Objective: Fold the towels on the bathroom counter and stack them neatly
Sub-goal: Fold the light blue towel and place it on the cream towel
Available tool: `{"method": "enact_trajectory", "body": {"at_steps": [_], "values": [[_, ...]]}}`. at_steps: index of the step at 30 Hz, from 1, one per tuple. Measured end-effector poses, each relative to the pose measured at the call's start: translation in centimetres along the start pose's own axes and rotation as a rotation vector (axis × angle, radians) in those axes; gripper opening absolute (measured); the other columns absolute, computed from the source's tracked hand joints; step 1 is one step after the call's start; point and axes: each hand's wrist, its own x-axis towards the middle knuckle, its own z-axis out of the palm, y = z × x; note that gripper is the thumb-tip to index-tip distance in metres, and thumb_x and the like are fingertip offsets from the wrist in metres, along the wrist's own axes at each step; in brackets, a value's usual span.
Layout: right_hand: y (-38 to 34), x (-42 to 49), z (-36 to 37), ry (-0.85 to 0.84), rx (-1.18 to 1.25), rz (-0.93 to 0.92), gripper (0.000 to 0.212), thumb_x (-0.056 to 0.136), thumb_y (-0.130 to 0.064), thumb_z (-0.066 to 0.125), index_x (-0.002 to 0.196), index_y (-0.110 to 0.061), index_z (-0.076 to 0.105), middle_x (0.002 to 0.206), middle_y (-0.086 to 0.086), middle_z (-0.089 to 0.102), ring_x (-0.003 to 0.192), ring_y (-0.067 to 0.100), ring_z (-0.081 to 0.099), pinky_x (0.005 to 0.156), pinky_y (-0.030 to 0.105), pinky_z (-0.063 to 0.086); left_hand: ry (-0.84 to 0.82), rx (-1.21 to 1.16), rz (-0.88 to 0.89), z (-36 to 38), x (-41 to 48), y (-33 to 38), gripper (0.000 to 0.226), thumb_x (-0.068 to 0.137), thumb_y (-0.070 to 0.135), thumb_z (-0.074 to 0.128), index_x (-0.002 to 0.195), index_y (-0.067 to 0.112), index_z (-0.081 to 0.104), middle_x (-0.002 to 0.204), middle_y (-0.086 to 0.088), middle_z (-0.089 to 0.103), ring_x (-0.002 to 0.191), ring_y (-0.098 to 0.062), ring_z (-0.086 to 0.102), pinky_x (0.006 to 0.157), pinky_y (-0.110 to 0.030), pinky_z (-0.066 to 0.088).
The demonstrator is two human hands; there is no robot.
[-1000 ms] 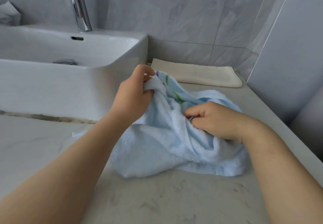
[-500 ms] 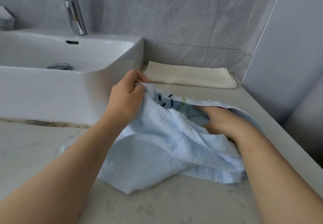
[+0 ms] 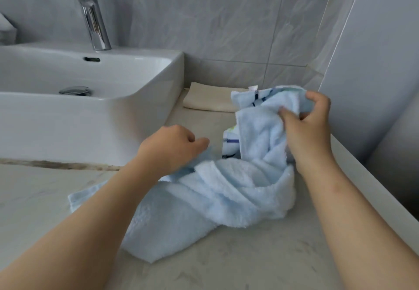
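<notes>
At two o'clock the right hand (image 3: 310,128) has its fingers (image 3: 289,115) pinched shut on a raised corner of the blue towel (image 3: 215,190), holding it off the table (image 3: 249,262) with the printed side showing. A second ago that hand lay buried in the heap, so it has dug out a corner and lifted it. The left hand (image 3: 172,151), at the centre, has let go of the edge it held up half a second back; its fingers now curl loosely down onto the crumpled cloth, and whether they grip a blue edge under them I cannot tell. I judge the towel is being opened out to find its edges, with no fold made yet.

Outward from the hands, the blue towel's bulk sprawls from centre toward seven o'clock. Behind it at twelve o'clock lies a beige towel (image 3: 206,100), already folded flat against the wall. The sink (image 3: 95,117) stands at nine o'clock.

Count: two towels, one folded, one not; two hands; one sink.
</notes>
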Motion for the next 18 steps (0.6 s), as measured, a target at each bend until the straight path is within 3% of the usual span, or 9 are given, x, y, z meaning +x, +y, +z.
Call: {"method": "enact_trajectory", "body": {"at_steps": [2, 4, 7, 9, 11, 13, 15, 18], "values": [[1.0, 0.1, 0.1, -0.261, -0.455, 0.041, 0.04, 0.088, -0.031, 0.054, 0.126, -0.031, 0.043, 0.112, -0.002, 0.056, 0.104, 0.024, 0.054, 0.086, 0.034, 0.045, -0.174, 0.2, -0.056, 0.0, 0.1, -0.2, 0.054, 0.087, 0.052, 0.049, 0.053, 0.011, 0.047, 0.055, -0.002, 0.047, 0.057, -0.018, 0.044, 0.058, -0.027, 0.035], [1.5, -0.4, 0.7, -0.541, -0.763, 0.054, 0.032, 0.085, -0.046, 0.052, 0.116, -0.035, 0.05, 0.109, -0.005, 0.057, 0.109, 0.025, 0.053, 0.095, 0.042, 0.043, -0.244, 0.286, -0.088, -0.3, -0.2, -0.2, 0.052, 0.085, 0.054, 0.052, 0.054, 0.013, 0.048, 0.056, 0.001, 0.048, 0.058, -0.016, 0.045, 0.057, -0.026, 0.036], [0.8, -1.4, 1.4, -0.717, -0.737, 0.011, 0.032, 0.089, -0.053, 0.046, 0.107, -0.03, 0.06, 0.099, -0.007, 0.062, 0.099, 0.017, 0.056, 0.091, 0.036, 0.045, 0.043, 0.323, -0.002, -0.5, -0.7, 0.1, 0.032, 0.085, 0.052, 0.051, 0.077, 0.022, 0.058, 0.079, 0.004, 0.06, 0.075, -0.018, 0.056, 0.064, -0.026, 0.041], [0.2, -1.7, 1.6, -0.73, -0.537, 0.025, 0.033, 0.094, -0.049, 0.043, 0.094, -0.024, 0.065, 0.089, -0.005, 0.065, 0.091, 0.015, 0.059, 0.083, 0.029, 0.045, 0.194, 0.174, 0.116, 0.0, -0.6, 0.2, 0.023, 0.09, 0.044, 0.049, 0.099, 0.025, 0.059, 0.099, 0.004, 0.063, 0.087, -0.019, 0.058, 0.071, -0.028, 0.044], [0.3, -1.5, 1.9, -0.678, -0.419, 0.029, 0.031, 0.096, -0.043, 0.042, 0.104, -0.025, 0.065, 0.097, -0.002, 0.066, 0.097, 0.018, 0.06, 0.091, 0.031, 0.044, 0.081, -0.029, 0.193, 0.6, -0.5, 0.4, 0.033, 0.09, 0.039, 0.053, 0.121, 0.026, 0.051, 0.119, 0.003, 0.057, 0.098, -0.017, 0.055, 0.081, -0.027, 0.043], [1.2, -1.0, 1.9, -0.595, -0.467, 0.014, 0.027, 0.094, -0.041, 0.045, 0.116, -0.033, 0.057, 0.103, -0.001, 0.066, 0.101, 0.021, 0.06, 0.095, 0.036, 0.045, -0.093, -0.082, 0.211, 1.3, -0.4, 0.4, 0.056, 0.085, 0.038, 0.061, 0.135, 0.03, 0.037, 0.131, 0.002, 0.047, 0.109, -0.018, 0.052, 0.09, -0.028, 0.04], [1.6, -1.0, 1.6, -0.549, -0.604, -0.053, 0.039, 0.088, -0.04, 0.052, 0.127, -0.04, 0.046, 0.12, -0.003, 0.059, 0.11, 0.022, 0.055, 0.096, 0.038, 0.044, -0.153, 0.005, 0.283, 1.7, -0.4, 0.3, 0.05, 0.084, 0.03, 0.062, 0.13, 0.031, 0.044, 0.125, 0.003, 0.052, 0.11, -0.017, 0.052, 0.09, -0.024, 0.039], [1.2, -1.2, 1.0, -0.49, -0.679, -0.128, 0.061, 0.08, -0.042, 0.061, 0.134, -0.047, 0.033, 0.121, 0.001, 0.046, 0.116, 0.026, 0.047, 0.093, 0.039, 0.043, -0.041, -0.011, 0.487, 1.4, -0.7, 0.8, 0.022, 0.08, 0.017, 0.051, 0.095, 0.022, 0.066, 0.097, 0.001, 0.064, 0.093, -0.016, 0.058, 0.079, -0.025, 0.042]]}}
